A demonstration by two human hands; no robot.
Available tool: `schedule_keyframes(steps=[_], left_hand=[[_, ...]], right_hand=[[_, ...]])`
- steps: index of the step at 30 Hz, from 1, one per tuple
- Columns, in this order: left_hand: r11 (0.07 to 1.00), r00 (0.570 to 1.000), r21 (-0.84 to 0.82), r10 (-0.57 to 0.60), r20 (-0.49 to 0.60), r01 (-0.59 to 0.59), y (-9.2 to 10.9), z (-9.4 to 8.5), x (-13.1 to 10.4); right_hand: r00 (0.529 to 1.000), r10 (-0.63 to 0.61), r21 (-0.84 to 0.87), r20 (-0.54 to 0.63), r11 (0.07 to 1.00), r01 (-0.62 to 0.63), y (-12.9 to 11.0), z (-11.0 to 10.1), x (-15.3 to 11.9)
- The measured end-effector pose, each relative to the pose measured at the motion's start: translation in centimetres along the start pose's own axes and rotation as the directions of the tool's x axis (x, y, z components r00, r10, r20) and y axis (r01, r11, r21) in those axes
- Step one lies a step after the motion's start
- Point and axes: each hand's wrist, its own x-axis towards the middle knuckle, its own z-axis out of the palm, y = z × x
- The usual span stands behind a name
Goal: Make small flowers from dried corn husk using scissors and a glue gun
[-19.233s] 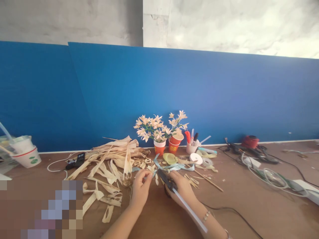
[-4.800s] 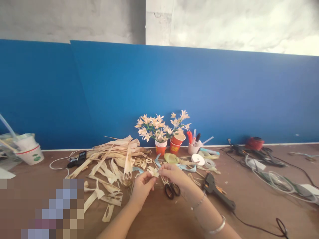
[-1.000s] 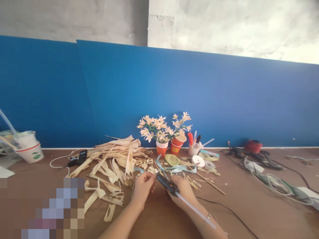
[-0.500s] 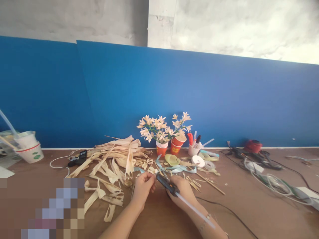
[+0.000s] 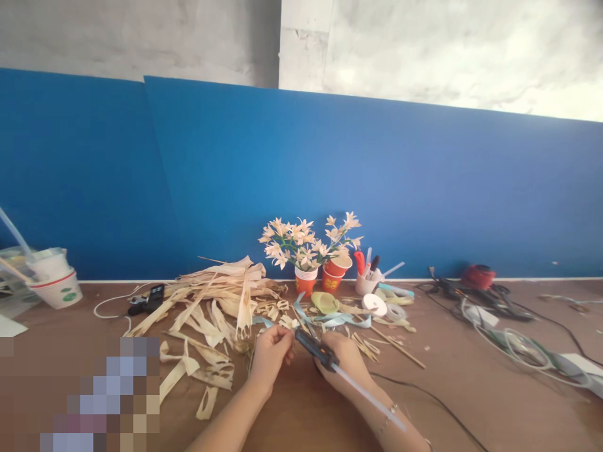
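Note:
In my right hand (image 5: pixel 343 359) is a black hot glue gun (image 5: pixel 315 349), a long translucent glue stick (image 5: pixel 370 395) sticking out of its back end. Its nozzle points left, close to the fingertips of my left hand (image 5: pixel 273 353). Those left fingers are pinched together; whatever lies between them is too small to make out. Just beyond both hands are pale blue ribbon (image 5: pixel 336 320) and thin cut strips of husk. Dried corn husks (image 5: pixel 226 289) are heaped to the left of my left hand.
Husk flowers (image 5: pixel 296 238) stand in red paper cups (image 5: pixel 306 284) at the back. Beside them is a cup of pens (image 5: pixel 366 284) and a white tape roll (image 5: pixel 374 306). Cables and a red device (image 5: pixel 479 276) lie right; a white cup (image 5: pixel 56 285) stands far left. A blue partition (image 5: pixel 330 163) rises behind.

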Motion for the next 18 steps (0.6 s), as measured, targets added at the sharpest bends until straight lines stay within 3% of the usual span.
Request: schedule_keyframes(steps=[18], left_hand=[[1.000,1.000,0.006,0.000,0.001,0.000,-0.11,-0.04,0.06]], right_hand=[[1.000,0.012,-0.012,0.006,1.000,-0.012,0.03,0.04,-0.01]])
